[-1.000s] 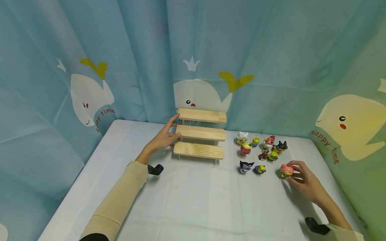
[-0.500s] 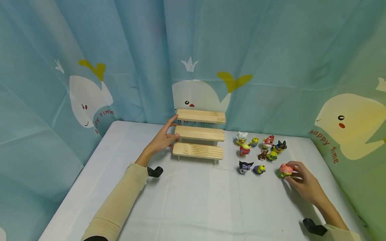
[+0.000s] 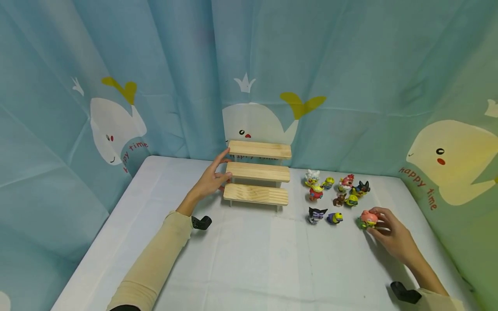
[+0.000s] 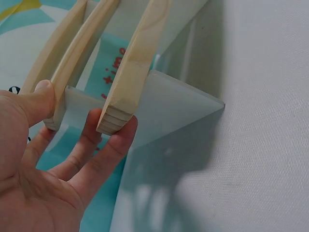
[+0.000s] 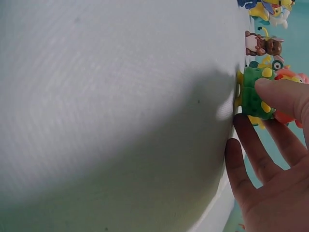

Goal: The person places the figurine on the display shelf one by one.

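A three-tier wooden display stand (image 3: 256,172) with pale boards and whitish translucent side supports stands at the back of the table. My left hand (image 3: 208,180) holds its left side. In the left wrist view the thumb lies against the end of the middle board (image 4: 89,53), while fingertips touch the end of the lowest board (image 4: 137,58). Over to the right, my right hand (image 3: 394,237) pinches a small toy figurine (image 3: 368,219) with a pink top. Seen from the right wrist, the figurine's green body (image 5: 253,92) sits between thumb and fingers, close to the tabletop.
Several small toy figurines are grouped right of the stand, among them a white-haired one (image 3: 312,177), a brown one (image 3: 339,200), a black-eared one (image 3: 316,215) and a purple-and-yellow one (image 3: 335,218). A blue whale-print curtain (image 3: 350,86) hangs behind the white-covered table (image 3: 256,259).
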Motion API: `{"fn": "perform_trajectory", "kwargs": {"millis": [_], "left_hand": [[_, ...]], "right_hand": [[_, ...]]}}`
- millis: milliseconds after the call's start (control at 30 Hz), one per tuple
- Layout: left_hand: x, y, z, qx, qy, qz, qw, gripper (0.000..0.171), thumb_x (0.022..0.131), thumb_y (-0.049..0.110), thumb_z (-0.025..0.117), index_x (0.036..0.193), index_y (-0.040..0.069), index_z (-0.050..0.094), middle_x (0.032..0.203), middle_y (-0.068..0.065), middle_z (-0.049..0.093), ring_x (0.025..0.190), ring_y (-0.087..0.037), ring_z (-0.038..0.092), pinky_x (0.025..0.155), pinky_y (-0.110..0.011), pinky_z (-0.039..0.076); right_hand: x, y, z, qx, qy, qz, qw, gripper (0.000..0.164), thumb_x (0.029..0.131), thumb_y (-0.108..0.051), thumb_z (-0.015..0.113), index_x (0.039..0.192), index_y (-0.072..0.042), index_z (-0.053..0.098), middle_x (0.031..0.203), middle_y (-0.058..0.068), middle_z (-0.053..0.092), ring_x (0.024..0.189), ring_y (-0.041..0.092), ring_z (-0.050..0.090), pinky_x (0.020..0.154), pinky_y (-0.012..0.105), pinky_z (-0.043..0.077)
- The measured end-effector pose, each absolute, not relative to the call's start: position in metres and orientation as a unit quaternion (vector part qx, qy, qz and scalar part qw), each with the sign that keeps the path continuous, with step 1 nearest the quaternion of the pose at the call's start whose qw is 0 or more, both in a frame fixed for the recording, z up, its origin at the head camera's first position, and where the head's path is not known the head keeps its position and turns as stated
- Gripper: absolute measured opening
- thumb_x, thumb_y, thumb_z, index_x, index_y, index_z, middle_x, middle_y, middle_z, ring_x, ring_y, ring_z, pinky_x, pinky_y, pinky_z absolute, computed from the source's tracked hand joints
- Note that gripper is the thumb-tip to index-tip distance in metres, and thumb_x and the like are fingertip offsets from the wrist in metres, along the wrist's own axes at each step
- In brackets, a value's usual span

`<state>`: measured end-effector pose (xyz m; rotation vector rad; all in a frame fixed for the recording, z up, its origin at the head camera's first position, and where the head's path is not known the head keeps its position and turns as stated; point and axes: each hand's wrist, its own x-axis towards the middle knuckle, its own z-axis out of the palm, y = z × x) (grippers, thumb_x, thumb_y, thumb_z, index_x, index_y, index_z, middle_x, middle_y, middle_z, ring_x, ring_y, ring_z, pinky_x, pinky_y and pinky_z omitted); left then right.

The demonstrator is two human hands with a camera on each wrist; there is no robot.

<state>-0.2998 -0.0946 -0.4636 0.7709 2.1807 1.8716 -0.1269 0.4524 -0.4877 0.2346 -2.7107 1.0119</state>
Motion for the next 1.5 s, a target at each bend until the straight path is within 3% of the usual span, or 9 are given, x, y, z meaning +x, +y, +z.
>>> {"fn": "perform_trajectory", "kwargs": {"millis": [400, 533, 633, 700, 933, 1267, 1500], "left_hand": [[-0.302, -0.096, -0.466, 0.251, 0.751, 0.607, 0.070, 0.077, 0.105, 0.021, 0.063, 0.162, 0.047, 0.019, 0.161, -0.018, 0.032, 0.088, -0.029, 0.071, 0.066, -0.066, 0.056], [-0.302, -0.095, -0.466, 0.248, 0.754, 0.605, 0.063, 0.077, 0.104, 0.020, 0.064, 0.163, 0.045, 0.020, 0.160, -0.017, 0.034, 0.087, -0.029, 0.071, 0.064, -0.066, 0.056], [-0.302, -0.094, -0.466, 0.248, 0.757, 0.603, 0.055, 0.078, 0.104, 0.019, 0.064, 0.163, 0.043, 0.021, 0.159, -0.017, 0.036, 0.086, -0.029, 0.072, 0.062, -0.065, 0.055], [-0.301, -0.094, -0.466, 0.249, 0.759, 0.600, 0.048, 0.078, 0.104, 0.018, 0.065, 0.164, 0.041, 0.021, 0.158, -0.017, 0.037, 0.086, -0.029, 0.072, 0.061, -0.064, 0.056], [-0.299, -0.093, -0.465, 0.245, 0.760, 0.601, 0.040, 0.077, 0.103, 0.016, 0.065, 0.164, 0.038, 0.024, 0.156, -0.017, 0.039, 0.085, -0.032, 0.072, 0.060, -0.065, 0.055], [-0.300, -0.093, -0.468, 0.247, 0.762, 0.598, 0.036, 0.077, 0.103, 0.016, 0.065, 0.164, 0.035, 0.024, 0.154, -0.014, 0.040, 0.085, -0.034, 0.072, 0.059, -0.065, 0.055], [-0.298, -0.092, -0.464, 0.243, 0.761, 0.601, 0.035, 0.077, 0.102, 0.017, 0.067, 0.164, 0.035, 0.025, 0.155, -0.017, 0.040, 0.085, -0.037, 0.072, 0.061, -0.068, 0.054]], "right_hand": [[-0.135, 0.458, -0.469, 0.087, -0.938, 0.322, 0.092, 0.056, 0.084, 0.003, 0.082, 0.133, -0.003, 0.056, 0.116, 0.035, 0.067, 0.087, -0.009, 0.062, 0.066, 0.012, 0.053], [-0.139, 0.458, -0.456, 0.103, -0.930, 0.338, 0.102, 0.056, 0.085, 0.002, 0.083, 0.134, -0.004, 0.057, 0.108, 0.006, 0.074, 0.087, -0.007, 0.065, 0.065, 0.012, 0.053], [-0.141, 0.456, -0.445, 0.112, -0.918, 0.362, 0.112, 0.056, 0.085, 0.004, 0.081, 0.135, -0.003, 0.056, 0.104, -0.021, 0.068, 0.087, -0.009, 0.065, 0.065, 0.012, 0.054], [-0.143, 0.452, -0.435, 0.114, -0.908, 0.386, 0.117, 0.056, 0.086, 0.007, 0.079, 0.136, -0.003, 0.055, 0.102, -0.028, 0.065, 0.088, -0.010, 0.065, 0.065, 0.012, 0.055], [-0.149, 0.441, -0.404, 0.104, -0.881, 0.437, 0.145, 0.058, 0.087, 0.012, 0.076, 0.138, -0.004, 0.056, 0.103, -0.024, 0.070, 0.088, -0.007, 0.068, 0.071, 0.010, 0.055], [-0.163, 0.417, -0.377, 0.076, -0.883, 0.442, 0.136, 0.056, 0.091, 0.001, 0.078, 0.141, -0.009, 0.056, 0.106, -0.024, 0.069, 0.092, -0.007, 0.067, 0.074, 0.009, 0.053], [-0.192, 0.385, -0.359, 0.094, -0.878, 0.449, 0.138, 0.055, 0.092, -0.002, 0.078, 0.142, -0.009, 0.055, 0.102, -0.016, 0.071, 0.094, -0.002, 0.068, 0.071, 0.012, 0.053]]}}
